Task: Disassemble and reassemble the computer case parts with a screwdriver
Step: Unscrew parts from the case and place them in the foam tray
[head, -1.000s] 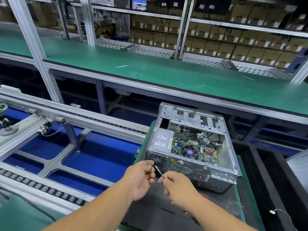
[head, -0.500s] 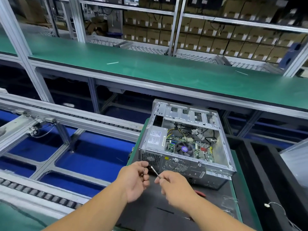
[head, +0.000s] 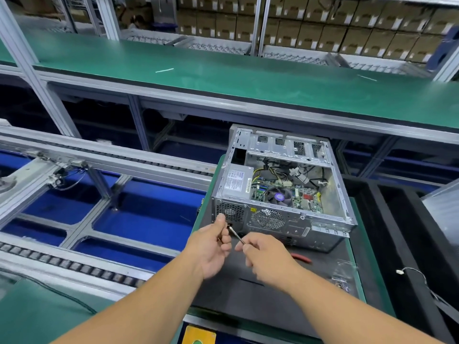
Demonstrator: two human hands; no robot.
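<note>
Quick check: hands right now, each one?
Left hand: pinches the screwdriver at its tip.
Right hand: grips the screwdriver's near end.

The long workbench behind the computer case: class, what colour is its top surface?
Green, on the workbench; the head view shows it.

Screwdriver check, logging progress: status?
Right hand holds screwdriver. Left hand pinches near its tip. Case open, nothing blocking.
</note>
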